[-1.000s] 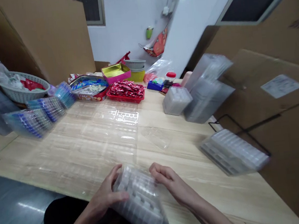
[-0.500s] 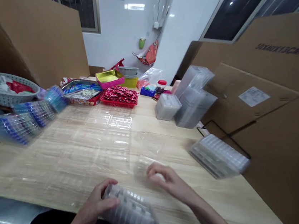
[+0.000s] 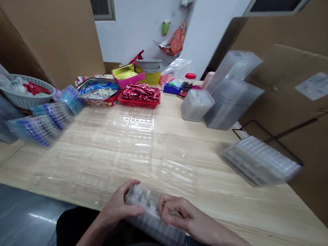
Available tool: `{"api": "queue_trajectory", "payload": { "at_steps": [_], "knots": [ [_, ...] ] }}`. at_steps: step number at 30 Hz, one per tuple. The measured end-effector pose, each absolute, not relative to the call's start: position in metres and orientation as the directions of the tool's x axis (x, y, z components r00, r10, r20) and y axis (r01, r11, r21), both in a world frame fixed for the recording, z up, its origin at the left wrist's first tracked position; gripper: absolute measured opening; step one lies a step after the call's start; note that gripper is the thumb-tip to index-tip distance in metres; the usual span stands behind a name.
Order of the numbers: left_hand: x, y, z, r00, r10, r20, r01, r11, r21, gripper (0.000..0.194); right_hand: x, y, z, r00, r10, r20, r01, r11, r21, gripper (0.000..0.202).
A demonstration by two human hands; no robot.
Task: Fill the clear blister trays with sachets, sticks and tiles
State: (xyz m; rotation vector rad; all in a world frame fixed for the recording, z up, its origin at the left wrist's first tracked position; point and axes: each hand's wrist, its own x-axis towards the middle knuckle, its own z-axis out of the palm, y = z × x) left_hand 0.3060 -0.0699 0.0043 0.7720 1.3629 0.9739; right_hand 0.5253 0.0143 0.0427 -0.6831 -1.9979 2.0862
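My left hand grips one end of a stack of clear plastic trays, thumb on the near side and fingers round the far end. The stack is tilted, above the table's front edge and my lap. At its right side, my right hand has its fingers curled and pinched against the edge of the stack; how many trays lie between the fingertips is hidden. Beyond the hands, a single clear tray lies flat on the table. More thin clear trays are spread out flat further to the left and back.
A red basket of shiny red packets, a tin with blue items and a pink tin stand at the back. Left are blue-tinted tray stacks and a grey basket. Right are stacked clear trays beside cardboard.
My right hand has moved from over the table back to the stack, leaving a clear tray lying flat there. The view has shifted left, while my left hand keeps its grip.
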Motion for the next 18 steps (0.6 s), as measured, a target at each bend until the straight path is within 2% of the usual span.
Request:
{"api": "queue_trajectory", "payload": {
  "at_steps": [4, 7, 11, 14, 16, 18],
  "knots": [
    [0.306, -0.071, 0.007, -0.059, 0.915, -0.398, -0.089, 0.393, 0.915, 0.085, 0.524, 0.004, 0.040, -0.865, 0.473, -0.168, 0.185, -0.010, -0.983, 0.040],
    [0.306, -0.073, 0.012, -0.025, 0.908, -0.418, -0.110, 0.413, 0.904, 0.097, 0.525, 0.004, 0.042, -0.808, 0.574, -0.134, 0.197, 0.050, -0.979, 0.040],
    [0.305, -0.078, 0.017, 0.040, 0.904, -0.426, -0.132, 0.427, 0.894, 0.108, 0.534, 0.021, 0.043, -0.686, 0.720, -0.103, 0.176, 0.027, -0.984, 0.037],
    [0.299, -0.086, 0.016, 0.010, 0.886, -0.464, -0.119, 0.462, 0.879, 0.111, 0.547, 0.039, 0.036, -0.574, 0.796, -0.191, 0.145, -0.131, -0.981, 0.036],
    [0.292, -0.093, 0.013, 0.003, 0.881, -0.474, -0.099, 0.472, 0.876, 0.109, 0.555, 0.048, 0.026, -0.545, 0.769, -0.333, 0.157, -0.297, -0.942, 0.034],
    [0.284, -0.100, 0.008, 0.007, 0.887, -0.461, -0.066, 0.461, 0.885, 0.098, 0.563, 0.056, 0.013, -0.540, 0.712, -0.448, 0.186, -0.419, -0.889, 0.032]
  ]
}}
